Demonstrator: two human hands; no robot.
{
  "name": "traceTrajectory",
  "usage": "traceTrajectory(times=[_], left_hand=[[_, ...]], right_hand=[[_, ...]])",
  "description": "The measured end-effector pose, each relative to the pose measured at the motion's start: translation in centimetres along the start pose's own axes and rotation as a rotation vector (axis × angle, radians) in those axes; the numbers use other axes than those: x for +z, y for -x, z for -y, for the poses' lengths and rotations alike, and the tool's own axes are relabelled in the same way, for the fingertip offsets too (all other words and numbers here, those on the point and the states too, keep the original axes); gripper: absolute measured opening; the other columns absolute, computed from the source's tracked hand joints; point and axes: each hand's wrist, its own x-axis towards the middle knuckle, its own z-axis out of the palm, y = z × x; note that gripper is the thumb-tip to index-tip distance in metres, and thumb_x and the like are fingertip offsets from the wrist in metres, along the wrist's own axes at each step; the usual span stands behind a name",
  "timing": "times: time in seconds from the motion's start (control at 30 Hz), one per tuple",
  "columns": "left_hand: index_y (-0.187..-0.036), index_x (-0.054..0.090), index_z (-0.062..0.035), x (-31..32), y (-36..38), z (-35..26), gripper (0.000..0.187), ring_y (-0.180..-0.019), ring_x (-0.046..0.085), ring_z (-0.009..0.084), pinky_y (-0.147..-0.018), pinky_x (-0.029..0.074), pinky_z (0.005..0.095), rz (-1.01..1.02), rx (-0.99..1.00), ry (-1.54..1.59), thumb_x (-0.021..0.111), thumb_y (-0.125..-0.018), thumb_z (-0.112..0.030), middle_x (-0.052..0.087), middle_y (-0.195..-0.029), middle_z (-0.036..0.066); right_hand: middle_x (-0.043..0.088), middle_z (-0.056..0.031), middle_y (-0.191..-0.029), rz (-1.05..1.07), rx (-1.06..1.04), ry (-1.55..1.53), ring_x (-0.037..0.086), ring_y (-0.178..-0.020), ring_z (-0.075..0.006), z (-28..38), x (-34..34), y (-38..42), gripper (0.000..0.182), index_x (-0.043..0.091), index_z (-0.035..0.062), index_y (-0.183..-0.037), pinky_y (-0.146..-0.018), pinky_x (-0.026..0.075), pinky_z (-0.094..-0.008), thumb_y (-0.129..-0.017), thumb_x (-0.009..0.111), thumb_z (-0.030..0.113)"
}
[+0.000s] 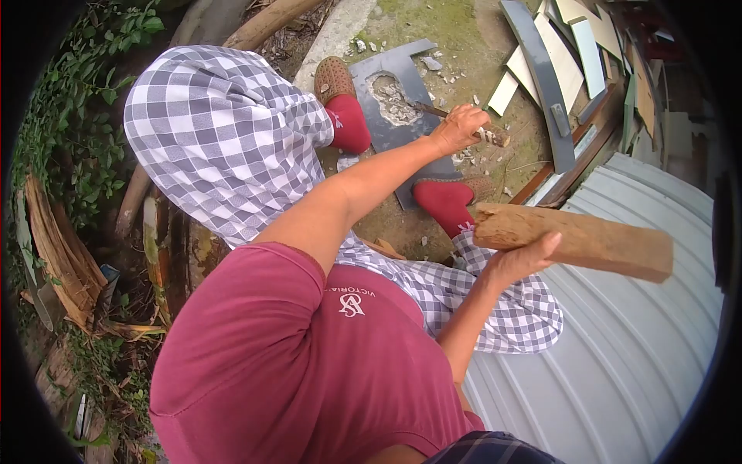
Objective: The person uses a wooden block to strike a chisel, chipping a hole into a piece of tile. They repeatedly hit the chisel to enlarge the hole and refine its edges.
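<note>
My left hand (461,129) is closed around a chisel (430,109). Its handle end (495,138) pokes out past my fist, and its dark blade points at a rough, chipped hollow (393,99) in a dark grey board (410,58). In my right hand (522,259) I grip a thick wooden block (587,241), held up above my bent leg and away from the chisel. The board lies on the ground between my feet, with pale chips scattered over and around it.
Strips of cut board (550,58) are piled at the upper right. Grey corrugated metal sheeting (618,332) lies at the right. Along the left are green plants (85,85) and split wood (62,255). A log (270,19) rests at the top.
</note>
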Motion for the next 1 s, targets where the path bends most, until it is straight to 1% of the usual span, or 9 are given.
traceTrajectory(times=[0.03, 0.1, 0.13, 0.2, 0.33, 0.57, 0.7, 0.77, 1.0], left_hand=[[-0.098, 0.055, -0.0060, -0.1, 0.0, -0.1, 0.041, -0.092, 0.055, 0.0289, -0.086, 0.041, 0.0388, -0.010, -0.005, 0.016, 0.071, -0.061, -0.003, 0.056, -0.091, 0.009], [-0.097, 0.054, -0.0061, -0.2, 0.1, -0.5, 0.040, -0.092, 0.055, 0.0289, -0.086, 0.041, 0.0387, -0.010, 0.003, 0.030, 0.071, -0.061, -0.003, 0.056, -0.091, 0.009], [-0.098, 0.055, -0.0061, -0.3, -0.2, -0.5, 0.040, -0.092, 0.055, 0.0293, -0.086, 0.041, 0.0387, 0.009, -0.014, 0.042, 0.071, -0.061, -0.003, 0.056, -0.091, 0.009], [-0.098, 0.055, -0.0062, -0.8, 0.9, -0.2, 0.040, -0.092, 0.054, 0.0298, -0.086, 0.041, 0.0387, 0.042, -0.070, 0.052, 0.071, -0.062, -0.003, 0.057, -0.092, 0.010], [-0.099, 0.054, -0.0070, -0.7, -0.2, -0.1, 0.042, -0.092, 0.054, 0.0305, -0.083, 0.042, 0.0387, 0.047, 0.001, 0.055, 0.071, -0.062, -0.003, 0.057, -0.093, 0.009], [-0.102, 0.050, -0.0098, -0.9, 1.1, -1.0, 0.042, -0.092, 0.051, 0.0288, -0.080, 0.040, 0.0400, 0.233, -0.011, -0.026, 0.069, -0.065, -0.005, 0.051, -0.092, 0.008], [-0.100, 0.050, -0.0116, 0.1, 0.6, -6.6, 0.043, -0.090, 0.050, 0.0261, -0.075, 0.038, 0.0388, 0.209, 0.123, 0.018, 0.070, -0.063, -0.004, 0.051, -0.092, 0.005], [-0.100, 0.051, -0.0120, 0.2, -1.0, -9.0, 0.044, -0.090, 0.050, 0.0251, -0.073, 0.037, 0.0381, 0.142, 0.264, 0.120, 0.071, -0.062, -0.004, 0.051, -0.093, 0.005], [-0.101, 0.051, -0.0111, -1.6, -0.6, -3.1, 0.045, -0.091, 0.050, 0.0287, -0.081, 0.040, 0.0406, 0.025, 0.118, -0.025, 0.070, -0.061, -0.002, 0.051, -0.093, 0.008]], right_hand=[[0.048, -0.0176, -0.117, 0.061, 0.000, 0.149, 0.055, -0.103, -0.0234, -3.5, 0.5, 1.7, 0.063, 0.034, -0.0054, -0.129, -0.083, 0.049, -0.0326, -0.087, 0.058, 0.034], [0.049, -0.0157, -0.117, 0.412, 0.402, 0.157, 0.054, -0.102, -0.0214, -6.1, 1.7, 4.5, 0.057, 0.034, -0.0044, -0.131, -0.083, 0.046, -0.0301, -0.089, 0.056, 0.028], [0.049, -0.0157, -0.117, 0.415, 0.392, 0.141, 0.054, -0.102, -0.0214, -5.8, 2.1, 4.0, 0.057, 0.034, -0.0044, -0.131, -0.083, 0.046, -0.0301, -0.089, 0.056, 0.028], [0.051, -0.0133, -0.113, 0.370, 0.554, -0.059, 0.055, -0.098, -0.0198, -4.0, 1.2, 3.7, 0.055, 0.036, -0.0031, -0.129, -0.081, 0.047, -0.0306, -0.088, 0.056, 0.028], [0.053, -0.0112, -0.104, 0.261, 0.417, -0.119, 0.058, -0.090, -0.0189, -2.6, -0.1, 0.8, 0.052, 0.041, -0.0006, -0.125, -0.074, 0.051, -0.0319, -0.088, 0.056, 0.032], [0.054, -0.0114, -0.106, 0.133, 0.507, -0.178, 0.058, -0.094, -0.0201, -4.4, -2.4, 0.6, 0.054, 0.041, 0.0001, -0.125, -0.077, 0.052, -0.0329, -0.088, 0.057, 0.036], [0.054, -0.0113, -0.107, 0.109, 0.607, -0.296, 0.058, -0.093, -0.0196, -5.2, -1.8, 0.7, 0.054, 0.040, 0.0000, -0.126, -0.076, 0.052, -0.0320, -0.089, 0.056, 0.036], [0.054, -0.0111, -0.107, 0.112, 0.563, -0.282, 0.058, -0.092, -0.0195, -5.0, -1.5, 0.7, 0.053, 0.040, 0.0002, -0.126, -0.075, 0.052, -0.0319, -0.089, 0.056, 0.035], [0.053, -0.0104, -0.103, 0.110, 0.521, -0.233, 0.059, -0.088, -0.0195, -5.2, -1.8, 1.3, 0.051, 0.041, 0.0010, -0.125, -0.072, 0.053, -0.0320, -0.089, 0.056, 0.034]])
